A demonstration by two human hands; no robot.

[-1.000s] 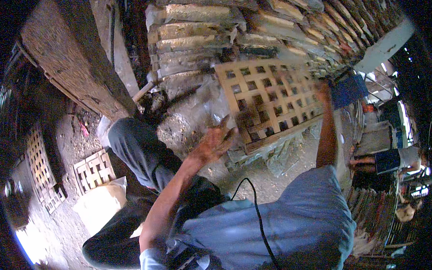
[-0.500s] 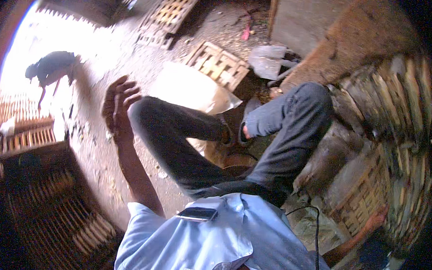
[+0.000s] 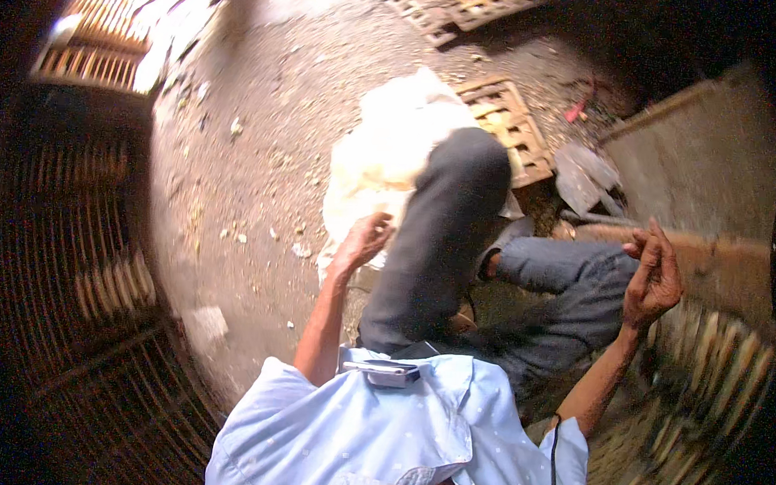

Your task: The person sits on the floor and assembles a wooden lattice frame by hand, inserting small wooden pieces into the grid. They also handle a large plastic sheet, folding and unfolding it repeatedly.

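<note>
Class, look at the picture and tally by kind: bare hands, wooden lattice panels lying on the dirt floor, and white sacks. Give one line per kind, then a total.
Bare hands: 2, the left hand and the right hand, both empty.
Wooden lattice panels on the floor: 2, one beside the knee and one at the top edge.
White sacks: 1.
Total: 5

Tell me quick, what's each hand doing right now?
Left hand: open, empty, beside the raised knee.
Right hand: raised, fingers loosely curled, holding nothing visible.
</note>
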